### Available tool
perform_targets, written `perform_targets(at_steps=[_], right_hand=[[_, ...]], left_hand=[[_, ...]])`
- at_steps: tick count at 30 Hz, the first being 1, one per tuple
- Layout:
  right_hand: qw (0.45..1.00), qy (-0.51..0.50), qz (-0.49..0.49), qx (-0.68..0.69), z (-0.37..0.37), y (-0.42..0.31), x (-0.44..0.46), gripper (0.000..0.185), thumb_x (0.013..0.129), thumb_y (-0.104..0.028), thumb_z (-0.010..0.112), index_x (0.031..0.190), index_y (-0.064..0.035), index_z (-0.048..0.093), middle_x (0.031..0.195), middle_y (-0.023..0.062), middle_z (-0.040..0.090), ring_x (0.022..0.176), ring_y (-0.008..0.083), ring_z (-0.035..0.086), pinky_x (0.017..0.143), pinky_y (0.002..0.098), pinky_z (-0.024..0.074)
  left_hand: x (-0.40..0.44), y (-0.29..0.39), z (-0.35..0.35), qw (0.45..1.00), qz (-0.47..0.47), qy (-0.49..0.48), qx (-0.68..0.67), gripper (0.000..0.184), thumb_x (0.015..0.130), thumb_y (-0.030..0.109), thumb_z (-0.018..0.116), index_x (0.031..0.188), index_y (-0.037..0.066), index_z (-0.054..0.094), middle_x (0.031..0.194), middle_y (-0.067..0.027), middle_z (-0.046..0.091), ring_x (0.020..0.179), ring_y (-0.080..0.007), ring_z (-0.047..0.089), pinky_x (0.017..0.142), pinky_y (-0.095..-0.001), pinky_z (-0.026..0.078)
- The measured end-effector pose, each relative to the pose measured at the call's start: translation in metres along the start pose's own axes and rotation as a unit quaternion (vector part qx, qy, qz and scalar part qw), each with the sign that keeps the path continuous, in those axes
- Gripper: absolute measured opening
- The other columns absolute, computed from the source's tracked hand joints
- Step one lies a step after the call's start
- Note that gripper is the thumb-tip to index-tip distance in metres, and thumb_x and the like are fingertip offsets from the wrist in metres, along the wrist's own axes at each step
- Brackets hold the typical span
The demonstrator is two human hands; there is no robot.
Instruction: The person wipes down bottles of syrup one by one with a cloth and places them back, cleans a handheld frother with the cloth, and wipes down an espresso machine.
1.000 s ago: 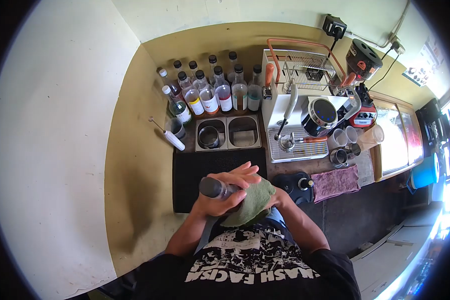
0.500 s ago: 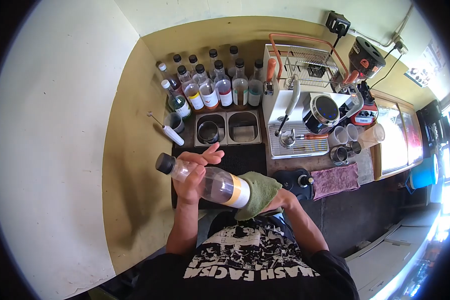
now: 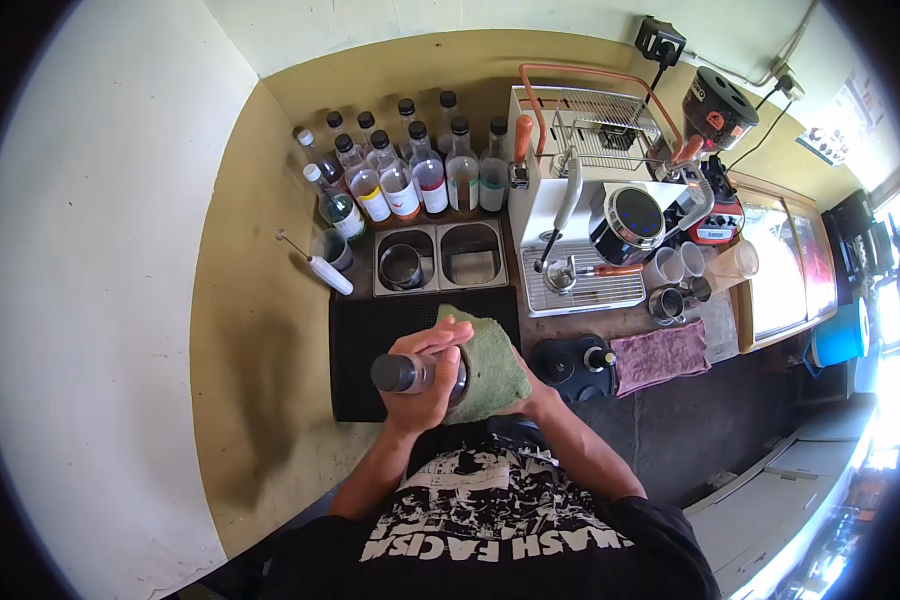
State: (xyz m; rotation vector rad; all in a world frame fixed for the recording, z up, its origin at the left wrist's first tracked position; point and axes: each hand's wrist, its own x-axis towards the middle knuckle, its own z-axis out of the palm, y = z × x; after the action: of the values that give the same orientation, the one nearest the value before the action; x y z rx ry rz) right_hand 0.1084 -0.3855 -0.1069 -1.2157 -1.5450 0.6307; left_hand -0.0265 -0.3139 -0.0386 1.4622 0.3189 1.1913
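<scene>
My left hand (image 3: 425, 390) is wrapped round the neck end of a clear bottle with a black cap (image 3: 394, 373), which points left and up toward me. A green cloth (image 3: 486, 372) covers most of the bottle's body. Behind that cloth is my right hand (image 3: 523, 390), its fingers mostly hidden, pressing the cloth against the bottle. The bottle's label is out of sight under the cloth. Both hands are over the black mat (image 3: 360, 340), in front of my chest.
Several capped bottles (image 3: 398, 188) stand at the back wall, behind two metal bins (image 3: 470, 288). A milk frother (image 3: 328, 274) is at the left. To the right are an espresso machine (image 3: 580, 290), a tamping stand (image 3: 568, 378), a pink cloth (image 3: 662, 357) and metal jugs (image 3: 667, 306).
The green cloth has moved up along the bottle and now covers its body and label. The bottle has turned so its cap faces me more, and it sits farther right and lower.
</scene>
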Motion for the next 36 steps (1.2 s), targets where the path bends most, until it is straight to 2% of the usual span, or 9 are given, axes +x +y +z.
perform_targets(at_steps=[9, 12, 16, 19, 27, 30, 33, 34, 36], right_hand=[[0.992, -0.098, -0.001, 0.073, -0.006, 0.047, -0.026, 0.092, 0.055, -0.032, 0.088, 0.133, -0.0113, 0.046, 0.131, 0.0127, 0.051, 0.121, 0.0281, 0.048, 0.105, 0.0383, 0.0368], [0.989, -0.080, 0.074, 0.105, -0.006, 0.050, -0.036, 0.086, 0.059, -0.027, 0.087, 0.132, -0.0096, 0.046, 0.130, 0.0116, 0.052, 0.119, 0.0244, 0.050, 0.105, 0.0371, 0.0379], [0.934, -0.040, 0.217, 0.281, 0.004, 0.102, -0.064, 0.054, 0.085, -0.028, 0.062, 0.131, -0.0042, 0.045, 0.129, 0.0107, 0.053, 0.114, 0.0224, 0.054, 0.102, 0.0365, 0.0417], [0.781, 0.059, 0.347, 0.515, 0.016, 0.083, -0.056, 0.061, 0.095, -0.049, 0.036, 0.130, -0.0008, 0.046, 0.126, 0.0159, 0.054, 0.114, 0.0271, 0.054, 0.100, 0.0401, 0.0430], [0.690, 0.230, 0.144, 0.671, -0.019, 0.053, -0.015, 0.071, 0.086, -0.063, 0.043, 0.126, -0.0063, 0.052, 0.123, 0.0146, 0.057, 0.111, 0.0304, 0.056, 0.098, 0.0466, 0.0437], [0.711, 0.180, 0.110, 0.671, -0.043, 0.010, 0.006, 0.064, 0.088, -0.052, 0.050, 0.131, -0.0055, 0.046, 0.126, 0.0155, 0.055, 0.113, 0.0291, 0.056, 0.098, 0.0450, 0.0441], [0.939, 0.061, 0.173, 0.290, -0.051, -0.023, 0.022, 0.054, 0.088, -0.030, 0.060, 0.133, -0.0043, 0.043, 0.129, 0.0158, 0.052, 0.115, 0.0284, 0.054, 0.100, 0.0442, 0.0419], [0.961, 0.052, 0.113, 0.247, -0.036, -0.002, 0.007, 0.048, 0.085, -0.010, 0.062, 0.130, -0.0029, 0.046, 0.130, 0.0159, 0.051, 0.116, 0.0286, 0.053, 0.101, 0.0423, 0.0407], [0.996, 0.026, -0.061, -0.066, -0.031, -0.017, 0.018, 0.045, 0.083, -0.004, 0.059, 0.127, -0.0023, 0.050, 0.127, 0.0160, 0.053, 0.115, 0.0298, 0.054, 0.101, 0.0389, 0.0411]], left_hand=[[0.040, 0.025, -0.037, 0.981, 0.011, -0.162, -0.108, 0.019, 0.086, 0.002, 0.059, 0.104, 0.000, 0.054, 0.096, -0.0238, 0.067, 0.096, -0.0330, 0.066, 0.105, -0.0569, 0.034], [0.036, 0.024, -0.036, 0.987, -0.022, -0.087, -0.136, 0.018, 0.084, -0.003, 0.058, 0.102, -0.002, 0.056, 0.091, -0.0227, 0.067, 0.093, -0.0322, 0.068, 0.106, -0.0534, 0.035], [0.037, 0.026, -0.035, 0.983, -0.034, -0.062, -0.170, 0.017, 0.084, -0.006, 0.056, 0.100, -0.003, 0.056, 0.088, -0.0199, 0.068, 0.089, -0.0300, 0.069, 0.105, -0.0514, 0.037], [0.039, 0.025, -0.026, 0.980, -0.075, -0.113, -0.149, 0.015, 0.085, -0.006, 0.056, 0.099, -0.003, 0.056, 0.086, -0.0168, 0.067, 0.087, -0.0282, 0.069, 0.105, -0.0506, 0.037], [0.048, 0.018, -0.027, 0.960, -0.201, -0.189, -0.046, 0.009, 0.085, -0.002, 0.059, 0.094, 0.000, 0.058, 0.080, -0.0134, 0.068, 0.083, -0.0245, 0.070, 0.097, -0.0431, 0.046], [0.054, 0.016, -0.024, 0.924, -0.262, -0.269, 0.071, 0.012, 0.083, 0.004, 0.064, 0.092, -0.002, 0.061, 0.081, -0.0110, 0.069, 0.077, -0.0177, 0.070, 0.079, -0.0337, 0.052], [0.050, -0.001, -0.020, 0.885, -0.257, -0.345, 0.177, 0.020, 0.080, 0.008, 0.067, 0.096, -0.001, 0.062, 0.080, -0.0098, 0.070, 0.072, -0.0172, 0.068, 0.073, -0.0311, 0.052], [0.042, -0.011, -0.020, 0.898, -0.213, -0.332, 0.195, 0.031, 0.076, 0.014, 0.070, 0.104, 0.003, 0.062, 0.090, -0.0115, 0.069, 0.079, -0.0227, 0.067, 0.078, -0.0321, 0.051], [0.026, -0.033, -0.023, 0.912, -0.118, -0.317, 0.231, 0.038, 0.074, 0.016, 0.071, 0.109, 0.006, 0.061, 0.098, -0.0132, 0.067, 0.089, -0.0264, 0.065, 0.082, -0.0352, 0.050]])
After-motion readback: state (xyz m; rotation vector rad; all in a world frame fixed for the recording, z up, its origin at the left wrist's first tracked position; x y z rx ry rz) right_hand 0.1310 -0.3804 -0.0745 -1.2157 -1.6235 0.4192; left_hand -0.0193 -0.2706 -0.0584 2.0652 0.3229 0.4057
